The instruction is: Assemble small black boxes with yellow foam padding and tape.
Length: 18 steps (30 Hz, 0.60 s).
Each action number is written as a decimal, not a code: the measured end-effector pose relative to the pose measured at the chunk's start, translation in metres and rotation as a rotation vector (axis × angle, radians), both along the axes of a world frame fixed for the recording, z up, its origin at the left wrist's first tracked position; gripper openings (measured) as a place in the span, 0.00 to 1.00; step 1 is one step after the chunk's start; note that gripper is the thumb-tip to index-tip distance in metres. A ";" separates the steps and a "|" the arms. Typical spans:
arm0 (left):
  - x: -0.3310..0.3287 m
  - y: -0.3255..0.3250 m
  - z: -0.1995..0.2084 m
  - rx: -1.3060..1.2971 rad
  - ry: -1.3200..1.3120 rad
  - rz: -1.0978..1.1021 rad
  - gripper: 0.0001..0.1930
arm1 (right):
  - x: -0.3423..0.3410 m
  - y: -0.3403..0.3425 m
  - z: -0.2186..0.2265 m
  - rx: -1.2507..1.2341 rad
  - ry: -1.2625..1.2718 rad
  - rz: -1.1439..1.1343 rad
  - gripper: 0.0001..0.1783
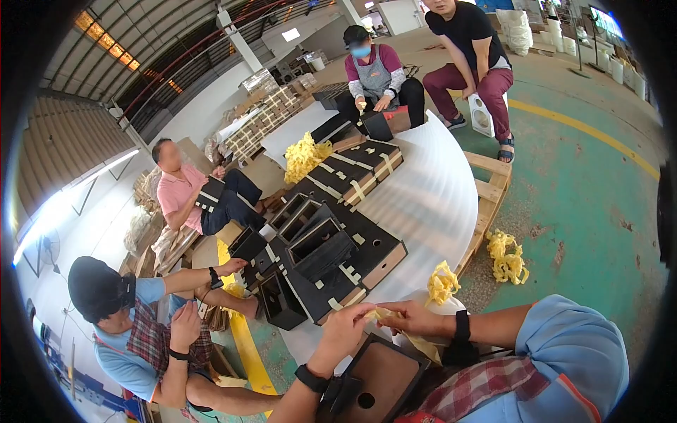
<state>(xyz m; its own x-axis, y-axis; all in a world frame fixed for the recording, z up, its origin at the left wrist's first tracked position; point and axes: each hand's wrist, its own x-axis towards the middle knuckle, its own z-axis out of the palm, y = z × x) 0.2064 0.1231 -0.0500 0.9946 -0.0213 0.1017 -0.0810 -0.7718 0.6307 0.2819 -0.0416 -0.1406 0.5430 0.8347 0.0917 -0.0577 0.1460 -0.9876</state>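
Note:
My left hand (344, 326) and my right hand (415, 317) meet in front of me, and both pinch a pale yellow tape strip (379, 312) stretched between them. Directly below them, on my lap, lies a black box (374, 384) with a round hole in its panel. A crumpled wad of yellow tape (441, 283) sits just beyond my right hand. A black band circles each wrist. My right arm wears a blue sleeve.
Several black boxes (331, 247) with yellow tape pieces are piled on a white foam sheet (430, 190) over a wooden pallet (490, 194). More tape wads (506, 257) lie on the green floor. Three people sit around the pile, and another sits at the far side.

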 end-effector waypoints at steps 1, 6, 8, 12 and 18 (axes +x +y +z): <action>0.000 0.000 0.000 -0.003 -0.007 -0.014 0.11 | 0.000 0.000 0.001 0.000 0.000 -0.001 0.28; -0.001 0.000 0.003 -0.134 0.049 -0.001 0.12 | 0.001 -0.001 0.000 -0.080 -0.035 0.028 0.28; -0.003 0.000 0.006 -0.141 0.084 0.023 0.12 | 0.001 0.000 0.002 -0.096 -0.070 0.045 0.27; 0.002 -0.004 -0.002 -0.064 0.055 0.017 0.13 | -0.006 -0.002 0.013 -0.008 -0.028 0.069 0.25; -0.003 0.001 -0.002 -0.021 -0.001 0.007 0.13 | -0.002 -0.001 0.006 -0.086 -0.079 0.039 0.24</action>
